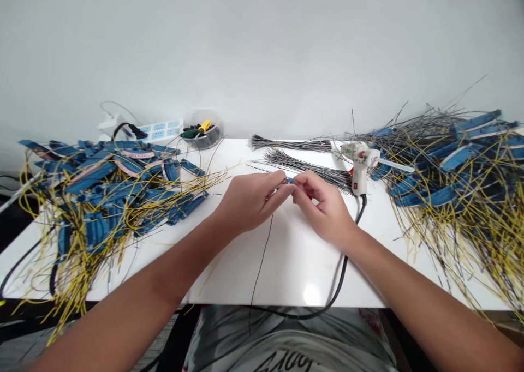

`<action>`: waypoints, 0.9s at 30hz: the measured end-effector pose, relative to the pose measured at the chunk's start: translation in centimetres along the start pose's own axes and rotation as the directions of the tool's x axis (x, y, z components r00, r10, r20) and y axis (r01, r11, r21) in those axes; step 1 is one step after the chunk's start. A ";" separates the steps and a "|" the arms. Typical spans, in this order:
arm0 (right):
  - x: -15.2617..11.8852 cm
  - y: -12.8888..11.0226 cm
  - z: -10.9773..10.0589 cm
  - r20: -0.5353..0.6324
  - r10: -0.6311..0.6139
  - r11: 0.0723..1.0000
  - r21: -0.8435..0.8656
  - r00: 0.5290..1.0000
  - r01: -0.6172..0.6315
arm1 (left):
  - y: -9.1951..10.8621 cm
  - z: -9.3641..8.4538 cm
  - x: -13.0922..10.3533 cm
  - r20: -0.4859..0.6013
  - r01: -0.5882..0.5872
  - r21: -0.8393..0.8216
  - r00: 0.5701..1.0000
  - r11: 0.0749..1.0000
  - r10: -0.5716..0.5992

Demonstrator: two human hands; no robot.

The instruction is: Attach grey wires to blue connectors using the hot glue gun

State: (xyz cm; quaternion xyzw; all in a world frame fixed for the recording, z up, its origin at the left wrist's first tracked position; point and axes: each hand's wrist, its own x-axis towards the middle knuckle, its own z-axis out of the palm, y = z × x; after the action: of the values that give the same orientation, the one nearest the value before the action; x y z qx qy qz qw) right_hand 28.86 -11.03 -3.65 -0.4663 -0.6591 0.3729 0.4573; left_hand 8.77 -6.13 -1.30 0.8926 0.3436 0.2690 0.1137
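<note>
At the middle of the table, my left hand [256,200] and my right hand [321,203] meet fingertip to fingertip. Both pinch a small blue piece [290,181], mostly hidden by the fingers. A thin black wire [263,252] hangs from below my left hand toward the table's front edge. Just beyond the hands lies a bundle of thin dark wires [315,166], with a second wire bundle [290,143] behind it. A white glue gun [359,170] with a clear glue stick [395,165] rests to the right of my right hand.
Blue strips with yellow and black wires form a pile [110,192] on the left and another pile [454,181] on the right. A power strip [161,130] and a clear tub [210,135] with tools stand at the back left. The glue gun's cord [343,274] crosses the white table [295,274].
</note>
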 end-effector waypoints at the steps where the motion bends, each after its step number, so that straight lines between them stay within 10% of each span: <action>1: 0.0 0.0 0.0 -0.001 -0.002 1.000 0.002 1.000 0.002 | 0.0 0.0 0.0 0.001 0.002 0.000 1.000 1.000 -0.002; 27: 0.0 -0.2 0.1 0.001 0.007 1.000 -0.016 1.000 -0.007 | -0.1 -0.1 0.1 -0.008 -0.024 0.000 1.000 1.000 0.024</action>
State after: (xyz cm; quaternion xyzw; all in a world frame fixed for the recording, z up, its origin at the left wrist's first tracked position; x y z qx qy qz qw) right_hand 28.76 -11.11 -3.50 -0.4719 -0.6608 0.3694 0.4519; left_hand 8.69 -6.01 -1.19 0.8955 0.3335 0.2739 0.1090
